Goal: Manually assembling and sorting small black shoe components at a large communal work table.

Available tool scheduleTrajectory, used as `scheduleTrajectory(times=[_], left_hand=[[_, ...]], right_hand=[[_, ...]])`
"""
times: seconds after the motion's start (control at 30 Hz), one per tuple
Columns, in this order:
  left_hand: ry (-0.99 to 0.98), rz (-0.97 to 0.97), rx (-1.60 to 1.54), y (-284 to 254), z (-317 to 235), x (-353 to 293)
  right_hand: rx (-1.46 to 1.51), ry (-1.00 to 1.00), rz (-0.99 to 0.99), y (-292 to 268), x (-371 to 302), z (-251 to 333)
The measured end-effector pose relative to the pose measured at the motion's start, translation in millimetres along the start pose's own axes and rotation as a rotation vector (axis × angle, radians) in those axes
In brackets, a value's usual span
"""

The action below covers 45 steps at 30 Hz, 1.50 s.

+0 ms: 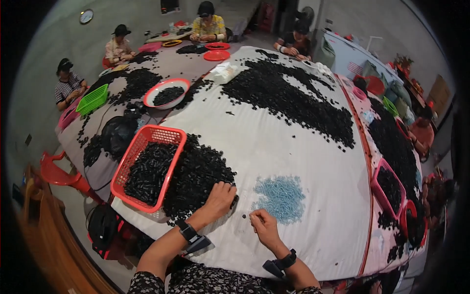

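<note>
My left hand [220,200] is at the right edge of a heap of small black cylindrical pieces [198,169]. Its fingers are curled together and touch the heap; what they grip is hidden. Just right of it, my right hand [264,228] is closed in a pinch above the white cloth [323,235], and whatever sits between its fingertips is too small to make out. A single black piece [244,216] lies on the cloth between both hands. Past my right hand spreads a patch of small, clear light-blue pieces [280,198].
A red plastic basket [181,147] of black pieces stands left of the heap. Farther back lie a larger spread of black pieces [289,98], a red-rimmed bowl [185,88] and a green basket [93,99]. Several people sit around the table. A pink basket [387,210] is at the right.
</note>
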<state>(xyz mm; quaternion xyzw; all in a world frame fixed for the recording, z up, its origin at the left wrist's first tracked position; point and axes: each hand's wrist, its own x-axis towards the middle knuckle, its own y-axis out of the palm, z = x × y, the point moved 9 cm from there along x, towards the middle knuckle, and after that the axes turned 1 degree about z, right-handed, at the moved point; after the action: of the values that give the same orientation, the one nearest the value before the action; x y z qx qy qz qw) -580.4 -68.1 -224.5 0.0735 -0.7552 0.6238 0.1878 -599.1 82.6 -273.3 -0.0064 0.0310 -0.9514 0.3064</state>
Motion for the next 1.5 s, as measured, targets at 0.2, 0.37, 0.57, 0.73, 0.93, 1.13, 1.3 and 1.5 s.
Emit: scheduleTrajectory(times=[0.2, 0.37, 0.57, 0.73, 0.93, 1.13, 1.3, 1.5], left_hand=[[-0.158, -0.265, -0.711, -148.1, -29.8, 18.1], [0.463, -0.418, -1.362, -318.0, -108.0, -38.4], [0.580, -0.118, -1.366, -317.1, -135.6, 1.9], [0.437, -0.382, -1.086, -309.0, -128.0, -8.3], [0.379, 0.028, -1.523, -235.3, -128.0, 39.4], [0.362, 0.079, -1.837, -193.5, -152.0, 48.2], [0.043, 0.686, -1.816, -122.1, -189.7, 56.6], [-0.254, 0.682, -1.644, -38.6, -185.5, 46.1]], right_hand=[[-0.019, 0.028, -0.047, -14.4, -6.2, -13.5], [-0.409, -0.186, 0.054, 14.6, 3.9, 32.3], [-0.553, -0.148, -0.011, 0.9, -0.8, 27.2], [-0.226, -0.465, -0.286, -46.0, -52.5, 162.0], [0.029, -0.907, 0.236, -64.8, -154.0, 324.6], [-0.202, -0.722, 0.454, -87.6, -173.3, 308.2], [0.117, -0.632, -0.111, -169.6, -202.0, 243.3], [0.215, -0.232, -0.670, -212.9, -184.3, 166.3]])
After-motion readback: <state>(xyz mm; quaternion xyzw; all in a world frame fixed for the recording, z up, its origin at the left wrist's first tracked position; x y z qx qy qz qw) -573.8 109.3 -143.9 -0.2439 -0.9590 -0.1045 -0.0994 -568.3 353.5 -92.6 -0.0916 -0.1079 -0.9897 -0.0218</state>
